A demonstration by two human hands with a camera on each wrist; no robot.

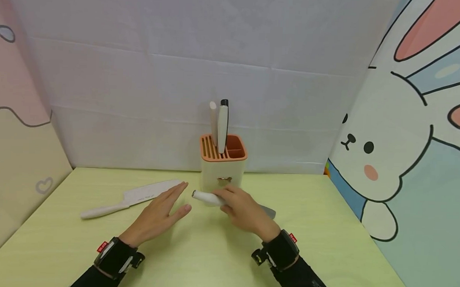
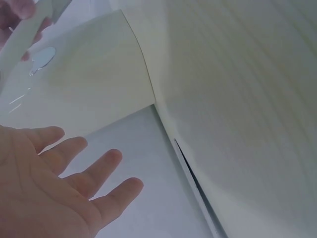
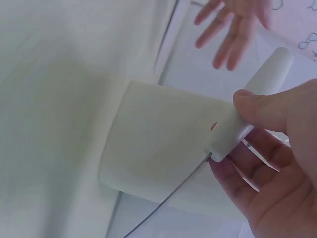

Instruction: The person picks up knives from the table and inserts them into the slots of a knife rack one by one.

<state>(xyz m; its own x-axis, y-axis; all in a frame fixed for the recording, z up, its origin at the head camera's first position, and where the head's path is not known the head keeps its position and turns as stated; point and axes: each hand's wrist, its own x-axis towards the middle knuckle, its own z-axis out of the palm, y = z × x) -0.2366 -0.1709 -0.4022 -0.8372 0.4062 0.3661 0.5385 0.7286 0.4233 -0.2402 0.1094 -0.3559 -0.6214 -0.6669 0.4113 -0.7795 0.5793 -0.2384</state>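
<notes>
My right hand (image 1: pixel 246 211) holds a knife by its white handle (image 1: pixel 207 198), in front of the knife block. The blade (image 1: pixel 268 211) points right, partly hidden behind the hand. In the right wrist view, thumb and fingers pinch the handle (image 3: pixel 270 74), and the thin blade (image 3: pixel 168 197) shows edge-on. My left hand (image 1: pixel 157 217) is held with its fingers extended and nothing in them, near the tip of a white-handled cleaver (image 1: pixel 144 194) lying on the table. The left wrist view shows that hand (image 2: pixel 54 183) with its fingers spread apart.
The cream knife block (image 1: pixel 210 176) with an orange slotted top stands at the table's back edge. A pale handle (image 1: pixel 213 122) and a white handle with a black end (image 1: pixel 223 126) stick up from it. A white sheet (image 1: pixel 141 81) hangs behind the yellow table (image 1: pixel 195 260).
</notes>
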